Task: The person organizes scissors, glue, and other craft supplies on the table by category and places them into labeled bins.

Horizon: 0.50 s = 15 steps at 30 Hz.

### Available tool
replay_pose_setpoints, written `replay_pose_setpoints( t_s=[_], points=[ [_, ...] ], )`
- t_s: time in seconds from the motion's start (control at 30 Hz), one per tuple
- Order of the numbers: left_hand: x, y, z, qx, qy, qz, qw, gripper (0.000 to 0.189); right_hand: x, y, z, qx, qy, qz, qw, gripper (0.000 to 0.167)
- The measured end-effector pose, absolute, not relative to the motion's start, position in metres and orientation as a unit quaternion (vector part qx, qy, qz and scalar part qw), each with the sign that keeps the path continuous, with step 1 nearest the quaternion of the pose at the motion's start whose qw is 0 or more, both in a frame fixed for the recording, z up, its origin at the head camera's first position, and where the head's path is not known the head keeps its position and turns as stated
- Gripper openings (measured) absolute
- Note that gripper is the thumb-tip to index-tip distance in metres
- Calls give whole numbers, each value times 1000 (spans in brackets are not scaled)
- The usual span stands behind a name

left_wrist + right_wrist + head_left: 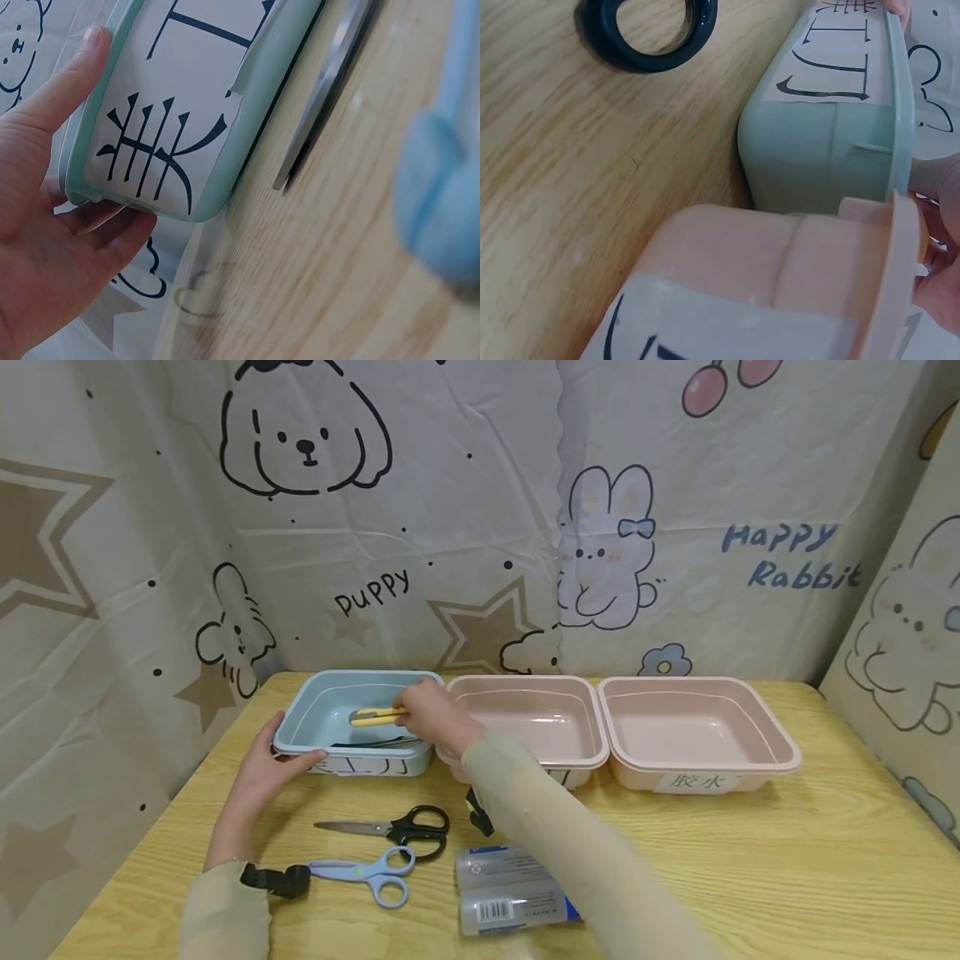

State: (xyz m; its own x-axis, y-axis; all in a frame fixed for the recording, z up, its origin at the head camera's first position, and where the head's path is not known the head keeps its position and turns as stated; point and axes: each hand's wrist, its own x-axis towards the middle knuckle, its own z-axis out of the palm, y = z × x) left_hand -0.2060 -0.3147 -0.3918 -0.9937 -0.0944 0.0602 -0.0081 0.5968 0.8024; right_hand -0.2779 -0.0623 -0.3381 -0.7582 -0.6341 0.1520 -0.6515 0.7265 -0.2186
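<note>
In the head view my right hand [438, 712] pinches a yellow utility knife [375, 721] over the inside of a light blue bin [318, 710]. Below the knife, a dark, slim object [378, 744] lies in that bin, its kind hard to make out. My left hand [258, 768] grips the bin's front left corner; in the left wrist view the thumb of this hand [64, 247] is on the rim and the fingers curl around the end wall. The right wrist view shows only part of my right hand [943, 202], behind the bin rims.
Two pink bins, one in the middle [517, 714] and one at right [675, 718], stand beside the blue one. In front lie black-handled scissors [401, 831], blue scissors [371, 870] and two clear bottles [510, 910], partly behind my right sleeve. A printed curtain [480, 485] hangs behind.
</note>
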Motion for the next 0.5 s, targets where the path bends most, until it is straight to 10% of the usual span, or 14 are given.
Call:
replay_pose_setpoints(
  t_s=[0.5],
  points=[
    [-206, -315, -393, 32, -886, -461, 43, 104, -286, -81, -353, 312, -945, 97, 16, 16]
  ],
)
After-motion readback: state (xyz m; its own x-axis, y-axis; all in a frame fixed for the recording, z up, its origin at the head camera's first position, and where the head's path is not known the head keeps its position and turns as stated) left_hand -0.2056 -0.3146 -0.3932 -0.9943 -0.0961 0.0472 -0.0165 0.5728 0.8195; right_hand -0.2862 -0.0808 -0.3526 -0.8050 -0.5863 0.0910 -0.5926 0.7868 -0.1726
